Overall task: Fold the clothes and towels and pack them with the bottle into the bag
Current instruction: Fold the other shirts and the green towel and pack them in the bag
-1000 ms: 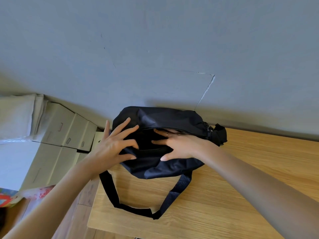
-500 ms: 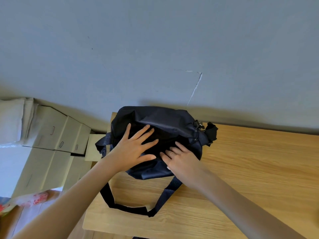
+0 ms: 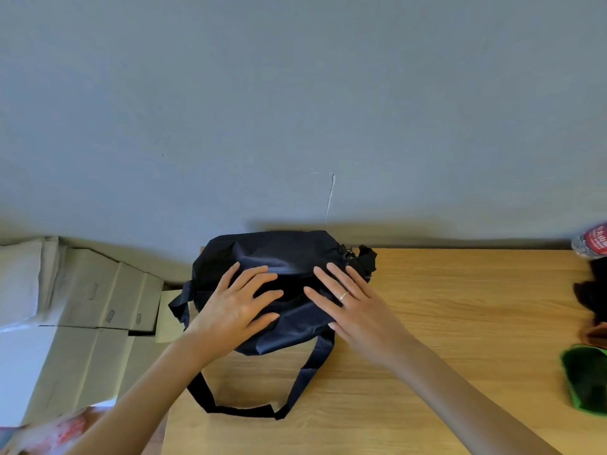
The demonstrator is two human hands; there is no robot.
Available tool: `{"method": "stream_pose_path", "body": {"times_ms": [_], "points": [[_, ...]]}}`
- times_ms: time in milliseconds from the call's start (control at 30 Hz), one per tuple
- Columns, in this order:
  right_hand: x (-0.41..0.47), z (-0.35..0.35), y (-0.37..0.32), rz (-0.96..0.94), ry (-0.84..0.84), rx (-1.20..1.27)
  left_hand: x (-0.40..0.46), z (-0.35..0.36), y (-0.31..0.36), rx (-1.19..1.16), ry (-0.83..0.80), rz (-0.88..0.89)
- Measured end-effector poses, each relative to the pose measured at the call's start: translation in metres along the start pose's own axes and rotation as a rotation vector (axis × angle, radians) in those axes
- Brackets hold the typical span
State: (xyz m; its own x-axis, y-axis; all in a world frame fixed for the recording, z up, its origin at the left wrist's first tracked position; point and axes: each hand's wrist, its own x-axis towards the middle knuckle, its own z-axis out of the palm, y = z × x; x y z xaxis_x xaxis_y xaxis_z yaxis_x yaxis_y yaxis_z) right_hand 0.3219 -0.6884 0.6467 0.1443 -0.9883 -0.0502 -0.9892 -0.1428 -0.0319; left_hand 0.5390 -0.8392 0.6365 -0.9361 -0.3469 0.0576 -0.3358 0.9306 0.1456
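The dark bag (image 3: 282,257) lies at the table's (image 3: 460,323) far left corner, about 11 o'clock in view, its long axis running from 9 to 3 along the wall. Its strap (image 3: 249,410) loops toward 6. The left hand (image 3: 235,307) and right hand (image 3: 354,303) rest flat on it, fingers straight and spread. At 3 o'clock, a bottle (image 3: 593,241), partly cut off, and what may be dark and green clothes (image 3: 586,376).
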Motion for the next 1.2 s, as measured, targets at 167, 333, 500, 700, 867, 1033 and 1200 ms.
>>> {"method": "stream_pose_path", "body": {"times_ms": [167, 333, 500, 700, 867, 1033, 1200], "points": [[-0.029, -0.015, 0.032, 0.165, 0.009, 0.013, 0.019, -0.014, 0.03, 0.006, 0.009, 0.006], [-0.072, -0.021, 0.073, 0.267, 0.023, 0.023, 0.068, -0.02, 0.083, -0.038, 0.033, 0.038], [-0.136, -0.028, 0.13, 0.344, 0.017, 0.043, 0.138, -0.012, 0.163, -0.085, 0.044, 0.047], [-0.236, -0.028, 0.222, 0.498, -0.064, 0.034, 0.232, 0.007, 0.285, -0.22, -0.038, 0.076], [-0.321, -0.021, 0.297, 0.724, -0.105, 0.073, 0.304, 0.032, 0.391, -0.321, -0.209, 0.052], [-0.379, -0.009, 0.357, 0.871, -0.158, 0.193, 0.359, 0.066, 0.471, -0.448, -0.359, 0.034], [-0.393, 0.009, 0.396, 0.945, -0.27, 0.384, 0.402, 0.098, 0.519, -0.666, -0.507, -0.085]]}}
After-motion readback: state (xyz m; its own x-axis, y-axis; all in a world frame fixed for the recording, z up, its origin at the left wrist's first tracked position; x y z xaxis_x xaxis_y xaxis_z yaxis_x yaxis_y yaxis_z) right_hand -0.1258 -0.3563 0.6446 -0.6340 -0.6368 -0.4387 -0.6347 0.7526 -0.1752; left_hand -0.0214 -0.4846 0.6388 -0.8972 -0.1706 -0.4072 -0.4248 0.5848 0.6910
